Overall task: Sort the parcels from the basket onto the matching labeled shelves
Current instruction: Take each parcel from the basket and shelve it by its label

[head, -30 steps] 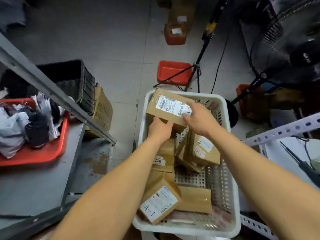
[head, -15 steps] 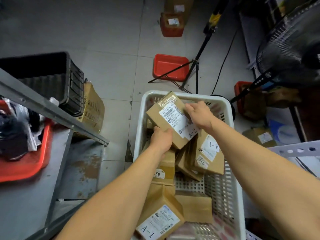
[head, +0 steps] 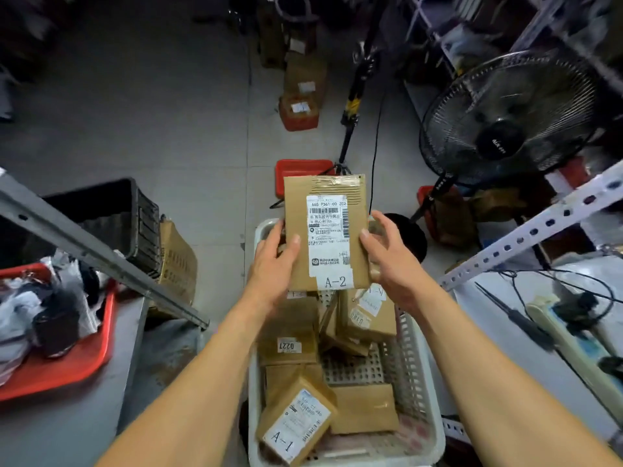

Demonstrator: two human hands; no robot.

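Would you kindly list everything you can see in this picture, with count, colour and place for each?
Held parcel: one, brown, label A-2, raised over the basket's far end.
Basket: one, white, on the floor, centre.
Parcels in basket: several, brown; the nearest reads A-1.
Red trays: one on the left table, one on the floor beyond the basket.
Black crate: one, left floor.
Fan: one, black, right.
Tripod: one, black, centre back.
Shelf rail: one, white, perforated, right.
Left hand: grips the parcel's left edge.
Right hand: grips its right edge.
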